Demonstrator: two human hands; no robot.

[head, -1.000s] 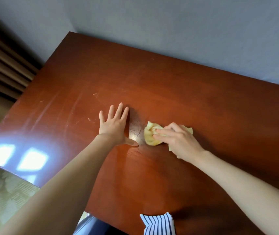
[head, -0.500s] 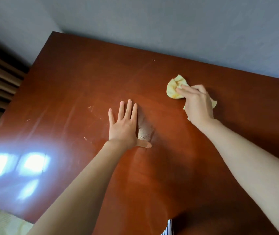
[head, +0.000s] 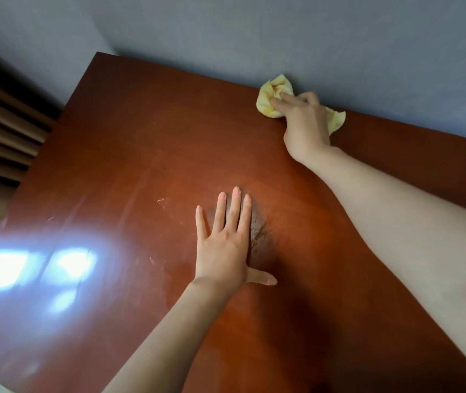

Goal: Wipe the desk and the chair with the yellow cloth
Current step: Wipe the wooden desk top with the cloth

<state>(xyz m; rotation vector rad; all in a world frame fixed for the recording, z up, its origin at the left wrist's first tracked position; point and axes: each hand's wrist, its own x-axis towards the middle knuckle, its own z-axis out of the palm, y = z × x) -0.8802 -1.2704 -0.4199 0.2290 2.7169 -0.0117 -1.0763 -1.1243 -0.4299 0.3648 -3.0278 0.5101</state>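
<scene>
The reddish-brown wooden desk point(head: 129, 154) fills most of the view. A crumpled yellow cloth point(head: 272, 93) lies at the desk's far edge, against the grey wall. My right hand point(head: 304, 124) is stretched far forward and holds the cloth down on the wood, fingers over it; part of the cloth shows behind the hand. My left hand point(head: 226, 239) rests flat on the middle of the desk with straight fingers and the thumb spread. Beside its fingers there is a dull smear on the wood. No chair is in view.
A grey wall point(head: 254, 32) runs along the desk's far edge. Brown pleated curtains point(head: 2, 137) hang at the left, past the desk's left edge. Window light reflects off the desk's near left part point(head: 36, 268).
My right hand has swept the yellow cloth from the middle of the desk away to the far edge by the wall. My left hand stays flat in place. The view has tilted forward.
</scene>
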